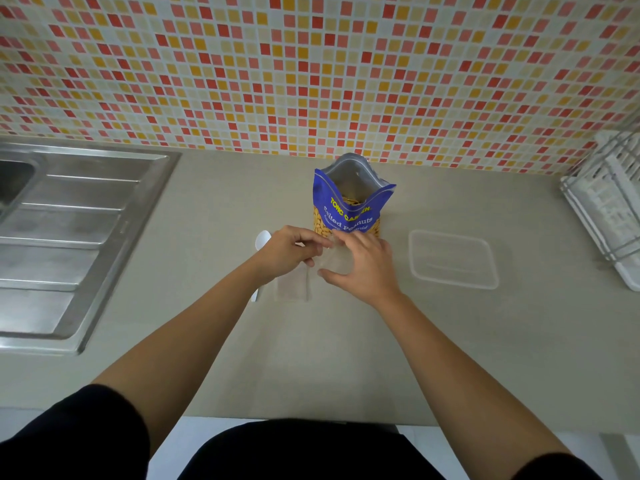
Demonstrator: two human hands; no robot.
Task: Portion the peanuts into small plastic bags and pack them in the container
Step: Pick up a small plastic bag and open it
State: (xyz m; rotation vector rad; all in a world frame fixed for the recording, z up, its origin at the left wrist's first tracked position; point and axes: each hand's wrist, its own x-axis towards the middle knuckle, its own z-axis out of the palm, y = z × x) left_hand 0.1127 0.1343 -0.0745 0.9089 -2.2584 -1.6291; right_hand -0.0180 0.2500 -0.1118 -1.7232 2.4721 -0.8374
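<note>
Pinching the top edge of a small clear bag (333, 259) with the left hand (289, 249), fingers curled in toward the thumb; gripping the same bag from the other side with the right hand (363, 268), fingers arched over it, thumb tucked at its near edge. Holding both hands close together just above the counter (346, 341). Noting, partly under the left hand, a flat stack of spare bags (292, 284) lying on the counter, and a white spoon (262, 240) lying just left of them, bowl pointing away, handle mostly hidden by the wrist. Seeing the blue peanut pack (349, 206) standing upright right behind the hands, mouth gaping open, peanuts showing inside. Marking a clear rectangular container (453, 259) sitting on the counter to the right of the right hand, near but not touching. Logging a steel sink drainboard (69, 237) far left, a white dish rack (609, 209) far right, and a mosaic tile wall (311, 64) running behind
</note>
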